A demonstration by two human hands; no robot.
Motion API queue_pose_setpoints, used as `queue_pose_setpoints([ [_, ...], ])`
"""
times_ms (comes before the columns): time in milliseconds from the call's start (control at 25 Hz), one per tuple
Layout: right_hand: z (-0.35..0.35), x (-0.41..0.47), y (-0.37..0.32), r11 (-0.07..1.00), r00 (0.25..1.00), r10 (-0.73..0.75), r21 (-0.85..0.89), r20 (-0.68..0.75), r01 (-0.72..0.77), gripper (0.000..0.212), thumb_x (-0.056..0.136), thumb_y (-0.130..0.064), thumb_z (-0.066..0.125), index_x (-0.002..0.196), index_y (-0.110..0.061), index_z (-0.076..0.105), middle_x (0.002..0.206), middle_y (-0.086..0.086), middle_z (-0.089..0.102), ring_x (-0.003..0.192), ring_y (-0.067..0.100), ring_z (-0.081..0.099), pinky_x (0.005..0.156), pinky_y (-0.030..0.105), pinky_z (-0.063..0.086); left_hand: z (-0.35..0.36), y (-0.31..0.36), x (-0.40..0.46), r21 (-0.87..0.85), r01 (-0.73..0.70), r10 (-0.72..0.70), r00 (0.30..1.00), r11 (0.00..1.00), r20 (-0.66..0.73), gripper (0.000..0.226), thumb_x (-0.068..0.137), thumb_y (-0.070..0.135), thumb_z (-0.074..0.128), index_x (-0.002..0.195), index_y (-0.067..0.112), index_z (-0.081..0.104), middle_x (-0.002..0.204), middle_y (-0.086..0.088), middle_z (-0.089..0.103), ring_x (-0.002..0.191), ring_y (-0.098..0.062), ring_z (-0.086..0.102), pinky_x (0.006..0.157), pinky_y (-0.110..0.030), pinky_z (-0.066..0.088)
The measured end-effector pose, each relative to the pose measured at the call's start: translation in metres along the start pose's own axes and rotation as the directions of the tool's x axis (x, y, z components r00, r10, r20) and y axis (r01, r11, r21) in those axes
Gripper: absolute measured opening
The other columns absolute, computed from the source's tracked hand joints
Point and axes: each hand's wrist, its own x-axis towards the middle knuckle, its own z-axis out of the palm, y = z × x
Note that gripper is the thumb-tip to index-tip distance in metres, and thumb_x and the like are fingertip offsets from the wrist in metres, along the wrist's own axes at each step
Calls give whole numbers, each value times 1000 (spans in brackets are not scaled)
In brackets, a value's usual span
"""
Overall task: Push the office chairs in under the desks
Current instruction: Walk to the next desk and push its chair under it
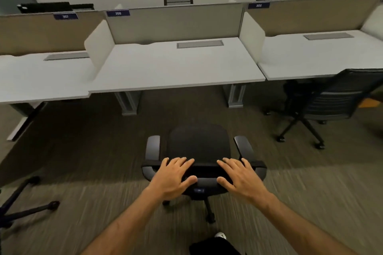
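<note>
Both hands flat on the chair back, chair out on the carpet!
Left hand (174, 176) and right hand (238, 178) press, fingers spread, on the office chair (199, 147), well short of the middle tabletop (176, 68); right of that tabletop, a second chair (331, 101) sits partly tucked; grey partitions (174, 25) behind.

We see the chair (198, 147) standing before the middle counter (174, 68), apart from it, both hands on its backrest: left hand (173, 178) left, right hand (241, 180) right. Another chair (331, 99) sits tucked under the right counter (319, 56).
</note>
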Motion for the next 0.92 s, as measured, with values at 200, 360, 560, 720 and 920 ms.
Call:
queue_pose_setpoints([
  [200, -6, -18, 26, 988, 996, -7, -156, -85, -6, 76, 96, -71, 20, 155, -27, 36, 151, 1, 49, 138, 22, 44, 116, 48, 28, 5, -26, -21, 99, -85, 95, 990, 991, -100, 76, 95, 81, 16, 159, 40, 13, 160, 1, 36, 147, -18, 30, 120, -47, 19],
  [360, 1, -8, 31, 988, 971, -45, -154, -235, 8, 68, 93, -66, 41, 137, -18, 61, 128, 2, 67, 116, 23, 62, 99, 46, 46, 2, -34, -22, 168, -126, 154, 974, 978, -166, 75, 97, 77, 24, 159, 34, 22, 153, -4, 47, 140, -23, 43, 114, -48, 32],
  [560, 10, 10, 45, 992, 931, -75, -125, -358, 32, 65, 90, -62, 47, 123, -12, 69, 117, 7, 72, 104, 26, 67, 91, 45, 50, 1, -38, -8, 181, -140, 181, 956, 973, -230, 74, 98, 74, 32, 154, 26, 37, 141, -8, 59, 129, -26, 55, 104, -47, 44],
  [720, 5, 40, 59, 991, 916, -101, -118, -389, 60, 63, 90, -61, 48, 121, -11, 70, 115, 7, 72, 103, 26, 67, 90, 44, 49, -5, -44, 17, 182, -130, 173, 953, 975, -250, 74, 97, 73, 34, 152, 25, 42, 138, -9, 61, 126, -26, 58, 102, -47, 47],
  [920, -11, 95, 78, 992, 928, -115, -88, -356, 89, 63, 89, -59, 48, 123, -10, 69, 117, 9, 71, 106, 27, 67, 93, 46, 50, -23, -56, 57, 144, -66, 104, 958, 987, -268, 73, 97, 73, 34, 153, 26, 41, 142, -7, 58, 129, -25, 55, 106, -48, 43],
])
